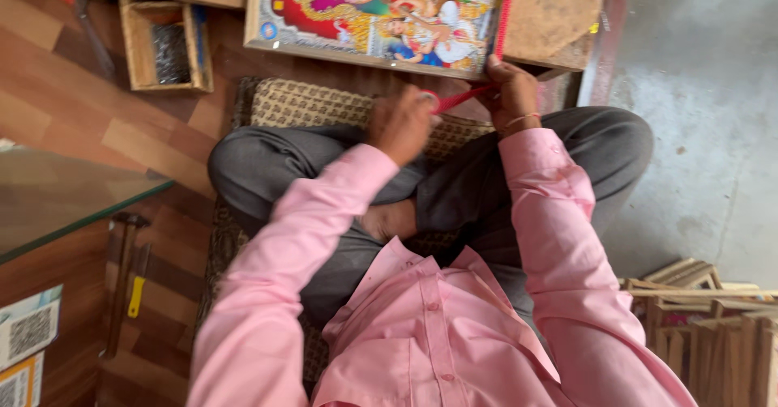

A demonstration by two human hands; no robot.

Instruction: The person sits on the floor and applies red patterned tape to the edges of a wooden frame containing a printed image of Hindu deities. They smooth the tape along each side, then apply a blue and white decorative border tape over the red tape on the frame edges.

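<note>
head view: one red strip (466,97), one colourful framed picture (377,14), two hands. the strip's long axis runs from about 8 o'clock up to 2 o'clock between the hands, then turns up the picture's right edge toward 12. the left hand (403,122), blurred, has its grip closed on the strip's lower end. the right hand (512,91) pinches the strip at the picture's lower right corner. the picture is cut off at the top. one wooden box (164,44) sits at 10 o'clock, one hammer (121,277) at 8 o'clock.

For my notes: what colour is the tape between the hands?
Red tape, clearest in the head view.
</note>
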